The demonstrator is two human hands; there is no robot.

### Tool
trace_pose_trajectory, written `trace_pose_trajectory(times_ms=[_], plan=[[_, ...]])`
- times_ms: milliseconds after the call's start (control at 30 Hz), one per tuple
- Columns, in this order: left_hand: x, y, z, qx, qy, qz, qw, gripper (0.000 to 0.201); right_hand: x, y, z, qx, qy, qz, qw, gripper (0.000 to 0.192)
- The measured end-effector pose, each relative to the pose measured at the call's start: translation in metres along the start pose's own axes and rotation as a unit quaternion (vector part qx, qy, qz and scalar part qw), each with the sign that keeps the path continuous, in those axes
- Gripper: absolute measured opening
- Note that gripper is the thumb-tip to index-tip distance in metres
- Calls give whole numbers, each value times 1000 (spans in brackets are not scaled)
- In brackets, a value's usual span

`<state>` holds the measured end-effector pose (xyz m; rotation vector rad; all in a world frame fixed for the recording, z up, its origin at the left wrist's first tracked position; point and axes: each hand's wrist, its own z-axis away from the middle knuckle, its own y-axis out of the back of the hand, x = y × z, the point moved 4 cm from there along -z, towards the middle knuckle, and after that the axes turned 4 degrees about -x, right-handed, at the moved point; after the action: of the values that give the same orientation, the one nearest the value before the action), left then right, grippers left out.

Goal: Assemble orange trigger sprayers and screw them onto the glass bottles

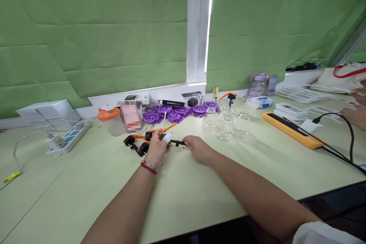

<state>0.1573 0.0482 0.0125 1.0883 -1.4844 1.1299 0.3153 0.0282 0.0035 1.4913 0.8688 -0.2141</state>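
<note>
Holding black piece [177, 143] two-handed: left hand [156, 149] fingers wrapped round one end, right hand [198, 148] fingers pinching the other. Black-and-orange parts [129, 140] on table [71, 190], beside left hand.

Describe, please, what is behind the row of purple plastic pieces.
Behind the purple plastic pieces, a printed box and a long black-and-white object are visible. The pieces partly hide the table behind them, so anything small and low there cannot be seen.
</note>
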Motion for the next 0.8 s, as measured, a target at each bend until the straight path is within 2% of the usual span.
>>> trace_pose_trajectory(times_ms=[233, 500, 633, 800], plan=[[-1, 1, 0, 4, -3, -17, 1000, 41, -6, -1, 3, -31, -10, -22, 999, 22], [1, -1, 1, 10, 6, -10, 1000, 37, -9, -6, 3, -13, 38, 7, 999, 23], [1, 0, 0, 1, -2, -6, 1000, 35, -11, -5, 4, -21, 35, -4, 999, 21], [2, 4, 1, -42, 25, -24, 999, 52, -11, -2, 4, -9, 19, -5, 1000, 21]])
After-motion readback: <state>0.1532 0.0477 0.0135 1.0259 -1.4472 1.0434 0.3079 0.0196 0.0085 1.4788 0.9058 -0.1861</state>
